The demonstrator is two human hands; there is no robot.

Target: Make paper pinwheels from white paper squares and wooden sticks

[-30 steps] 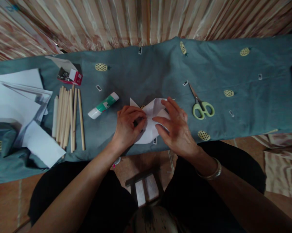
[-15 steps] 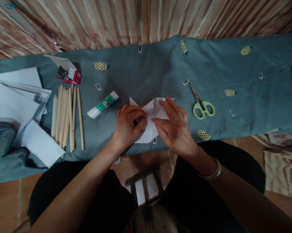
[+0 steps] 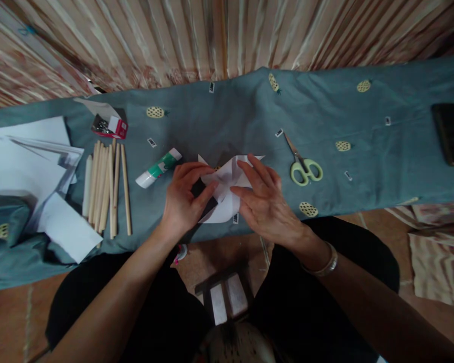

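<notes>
Flanking the hands lie a white-and-green cylindrical glue stick [image 3: 158, 168] and green-handled metal scissors [image 3: 305, 170]; folded white paper [image 3: 223, 204] sits between left hand [image 3: 184, 195] and right hand [image 3: 265, 201], both loosely spread against it.

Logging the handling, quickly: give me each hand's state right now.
Left hand: open, beside the folded white paper with pointed corners; cannot tell if touching.
Right hand: open, spread over the same paper.
</notes>
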